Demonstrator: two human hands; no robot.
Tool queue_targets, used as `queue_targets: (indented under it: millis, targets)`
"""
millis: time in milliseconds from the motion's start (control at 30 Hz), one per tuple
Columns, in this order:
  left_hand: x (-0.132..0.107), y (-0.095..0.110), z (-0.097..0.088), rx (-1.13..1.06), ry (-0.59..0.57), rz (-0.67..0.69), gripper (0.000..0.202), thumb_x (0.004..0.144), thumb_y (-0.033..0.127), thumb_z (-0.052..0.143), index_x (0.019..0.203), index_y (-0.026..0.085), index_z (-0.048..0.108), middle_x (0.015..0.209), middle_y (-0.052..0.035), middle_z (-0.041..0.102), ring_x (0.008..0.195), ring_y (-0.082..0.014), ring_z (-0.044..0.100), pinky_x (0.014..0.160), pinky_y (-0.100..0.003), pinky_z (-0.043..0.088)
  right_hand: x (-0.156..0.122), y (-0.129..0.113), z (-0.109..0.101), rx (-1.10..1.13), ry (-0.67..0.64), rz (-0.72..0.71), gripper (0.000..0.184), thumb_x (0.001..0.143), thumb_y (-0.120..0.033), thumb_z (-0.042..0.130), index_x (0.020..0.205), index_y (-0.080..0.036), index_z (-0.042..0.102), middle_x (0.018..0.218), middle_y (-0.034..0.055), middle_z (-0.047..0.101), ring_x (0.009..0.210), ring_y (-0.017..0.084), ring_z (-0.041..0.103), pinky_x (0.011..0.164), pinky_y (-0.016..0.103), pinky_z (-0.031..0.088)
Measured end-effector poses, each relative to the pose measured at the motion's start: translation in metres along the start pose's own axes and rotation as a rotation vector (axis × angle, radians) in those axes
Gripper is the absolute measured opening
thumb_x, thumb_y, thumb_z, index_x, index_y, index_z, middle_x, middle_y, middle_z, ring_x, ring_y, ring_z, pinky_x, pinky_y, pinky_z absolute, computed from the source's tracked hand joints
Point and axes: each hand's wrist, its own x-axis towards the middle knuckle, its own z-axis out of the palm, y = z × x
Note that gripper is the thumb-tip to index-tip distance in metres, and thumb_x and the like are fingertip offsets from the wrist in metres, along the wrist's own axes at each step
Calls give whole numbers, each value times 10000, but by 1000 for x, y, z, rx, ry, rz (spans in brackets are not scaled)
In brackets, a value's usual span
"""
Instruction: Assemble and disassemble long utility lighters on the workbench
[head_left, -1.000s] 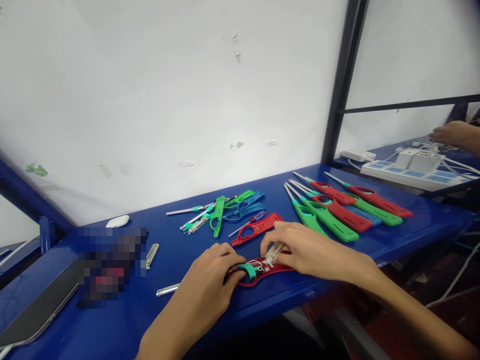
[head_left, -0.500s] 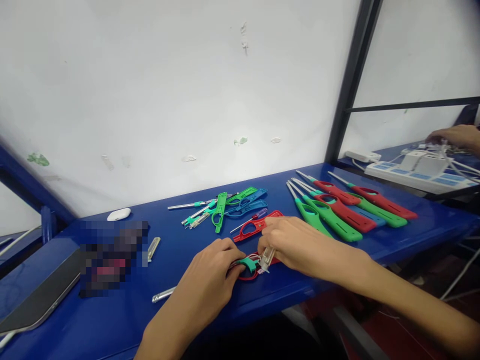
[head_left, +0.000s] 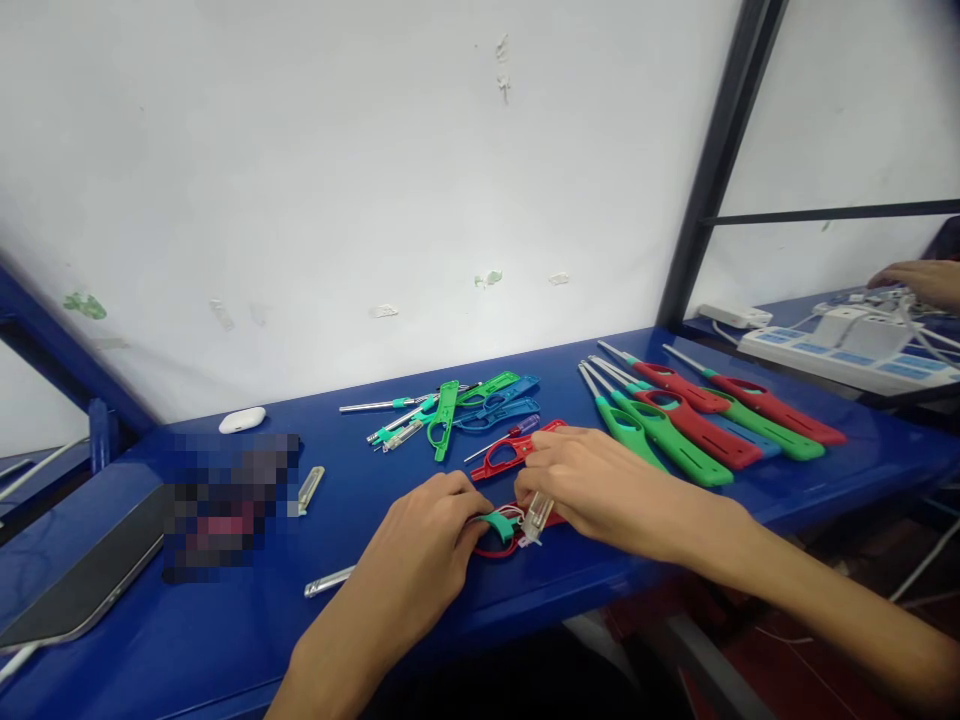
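Mostly hidden beneath both hands, the red lighter shell (head_left: 491, 550) lies near the blue table's (head_left: 225, 640) front edge; left hand (head_left: 420, 545) grips it beside the teal trigger (head_left: 498, 525), right hand (head_left: 592, 485) pinches a clear tube (head_left: 537, 517); less shell shows than a second ago

A red lighter shell (head_left: 501, 545) with a teal trigger (head_left: 498, 524) is pinned on the blue bench (head_left: 450, 620) by the left hand (head_left: 420, 545); a clear fuel tube (head_left: 537, 517) is pinched by the right hand (head_left: 592, 485). Finished lighters (head_left: 697, 415) are laid alongside.

lighter shell (head_left: 491, 549) at front of table (head_left: 825, 470), parts pile (head_left: 450, 410) behind, assembled lighters (head_left: 690, 420) right
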Motion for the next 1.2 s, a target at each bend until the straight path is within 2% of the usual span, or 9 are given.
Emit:
queue_targets:
  millis: [133,300,400,633,800,933,1100,1200]
  targets:
    - [0,0,-1,-13,-2,1,253,1011,91,561,1027,214,781,1045,-53,718,975,-254,683,883,-368,504,-2,3,-4,32,31,32,319,901,17,535,955,-235,724,871,27,685,894,222,580,741,336,345]
    - [-1,1,-2,-45,-8,12,267,1010,73,563,1042,223,781,1070,-40,713,988,-240,676,883,-356,501,-6,10,-1,117,16,54,298,938,-87,650,1137,-283,753,944,2,737,926,208,622,749,313,382]
    - [-1,0,-2,-72,-13,22,289,1019,74,556,1082,247,779,1094,-21,704,1008,-225,665,885,-346,496,-9,14,3,180,-12,54,260,928,-114,702,1086,-307,774,907,-32,741,880,180,633,739,292,395]
    - [1,0,2,-117,-25,2,311,1040,74,503,1121,259,739,1108,-18,656,1010,-221,627,897,-365,480,-16,13,13,305,19,101,262,981,-147,662,1154,-311,772,981,-39,775,915,176,635,799,290,420]
    - [0,4,1,-129,-59,-2,377,1041,59,449,1226,270,700,1137,-37,620,1030,-237,601,910,-393,477,-14,13,13,350,34,105,242,970,-125,659,1082,-300,784,959,-26,769,904,181,621,791,294,412]
    - [0,5,1,-143,-81,2,422,1041,46,401,1206,298,697,1126,-27,597,989,-222,592,897,-386,482,-14,13,14,376,61,110,258,954,-112,668,1092,-298,782,959,-20,761,899,174,624,789,288,414]
    - [-1,5,-1,-151,-92,-6,422,1039,61,384,1208,306,683,1145,-35,576,985,-228,582,925,-404,483,-23,14,22,424,121,153,275,945,-131,707,1148,-300,782,915,-10,724,843,151,615,752,263,418]
    - [-2,7,-2,-129,-118,-17,480,1002,25,387,1240,334,667,1158,-38,549,965,-229,573,894,-405,486,-29,15,29,470,159,200,280,934,-122,727,1146,-294,790,880,-13,699,758,125,592,678,234,415]
